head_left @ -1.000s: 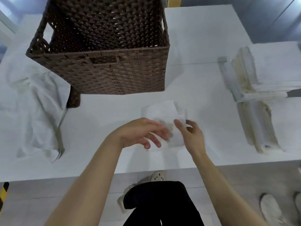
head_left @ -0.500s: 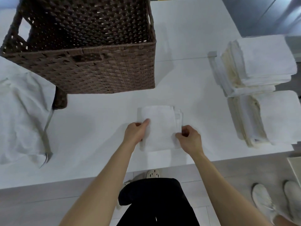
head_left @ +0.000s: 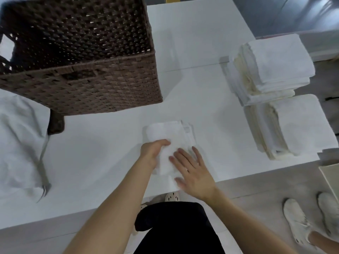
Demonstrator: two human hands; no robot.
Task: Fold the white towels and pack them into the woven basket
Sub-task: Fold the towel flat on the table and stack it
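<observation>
Together — left hand (head_left: 153, 154) grips towel (head_left: 165, 132), right hand (head_left: 194, 173) flat atop.

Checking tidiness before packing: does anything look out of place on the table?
Yes: a crumpled cloth sprawls unfolded left of the woven basket. The small towel near the front edge and the two stacks at right look neat.

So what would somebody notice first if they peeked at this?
Probably the big brown woven basket at the far left of the white table. Next come the hands in the middle: the left hand grips a small folded towel while the right hand lies flat on it. Two tall stacks of folded towels sit on the right.
</observation>
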